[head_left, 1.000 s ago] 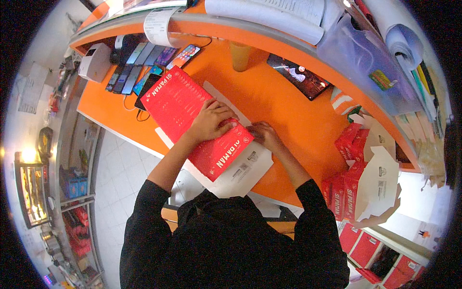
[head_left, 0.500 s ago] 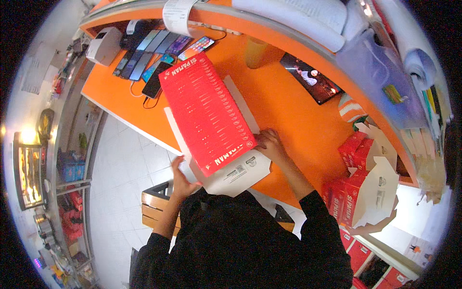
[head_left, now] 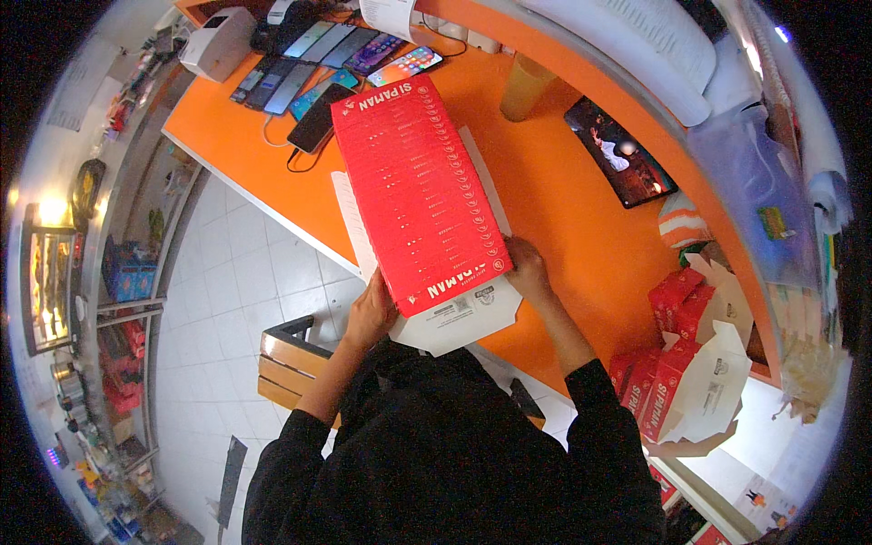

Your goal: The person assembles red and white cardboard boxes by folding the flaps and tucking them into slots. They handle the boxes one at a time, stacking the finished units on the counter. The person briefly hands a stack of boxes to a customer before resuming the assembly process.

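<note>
A long stack of flat red food cartons (head_left: 422, 195) lies at an angle on the orange table, its many edges lined up. White flaps (head_left: 459, 318) with grey print stick out at its near end, and more white shows along both sides. My left hand (head_left: 371, 313) presses against the stack's near left corner, its thumb against the side. At the near right corner my right hand (head_left: 529, 271) grips the other side, its fingers partly hidden behind the cartons. Between them the two hands clasp the near end of the stack.
Several phones (head_left: 313, 50) with cables lie at the far left by a white printer (head_left: 218, 44). A yellowish cup (head_left: 527, 86) and a tablet (head_left: 620, 150) with a lit screen are farther right. More red-and-white cartons (head_left: 668, 381) stand at the right edge. A wooden chair (head_left: 289, 365) is below left.
My left hand has come in from beside the flaps and closed against the stack's left side. My right hand stays at the right corner. The view has shifted slightly.
</note>
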`<state>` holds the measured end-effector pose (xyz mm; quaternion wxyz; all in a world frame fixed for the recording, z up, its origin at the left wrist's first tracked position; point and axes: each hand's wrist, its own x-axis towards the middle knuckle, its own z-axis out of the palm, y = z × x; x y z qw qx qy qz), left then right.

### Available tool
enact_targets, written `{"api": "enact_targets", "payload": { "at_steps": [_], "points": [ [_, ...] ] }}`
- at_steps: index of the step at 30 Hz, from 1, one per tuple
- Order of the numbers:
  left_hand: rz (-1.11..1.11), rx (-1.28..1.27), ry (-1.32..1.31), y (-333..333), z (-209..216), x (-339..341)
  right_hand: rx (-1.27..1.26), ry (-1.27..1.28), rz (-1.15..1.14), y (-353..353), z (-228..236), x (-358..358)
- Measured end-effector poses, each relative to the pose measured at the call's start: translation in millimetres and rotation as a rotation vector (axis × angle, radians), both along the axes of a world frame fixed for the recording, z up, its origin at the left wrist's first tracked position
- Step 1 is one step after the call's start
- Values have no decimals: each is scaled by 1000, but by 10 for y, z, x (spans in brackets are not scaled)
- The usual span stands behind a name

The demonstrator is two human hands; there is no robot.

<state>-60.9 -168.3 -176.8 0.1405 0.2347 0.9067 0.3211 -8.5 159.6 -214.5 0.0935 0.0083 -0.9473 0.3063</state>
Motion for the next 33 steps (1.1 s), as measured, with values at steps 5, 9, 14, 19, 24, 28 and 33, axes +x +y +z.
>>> {"api": "enact_targets", "payload": {
  "at_steps": [5,9,14,19,24,28,33],
  "points": [
    [-76,288,398,-40,346,32,-299,4,30,15,645,-11],
    [-250,216,466,-47,527,-60,-235,19,213,16,1124,-4],
    [-253,254,444,-75,539,-53,-214,-76,286,48,1164,-25],
    [-253,272,431,-80,535,-46,-163,-50,275,43,1121,-22],
    [-259,258,425,-81,547,-66,-156,-62,272,49,1107,-25],
    [-256,269,422,-83,568,-90,-174,-27,271,43,1144,-56],
    [-301,280,448,-106,570,-163,-183,-69,269,96,1106,-63]
  ]
}}
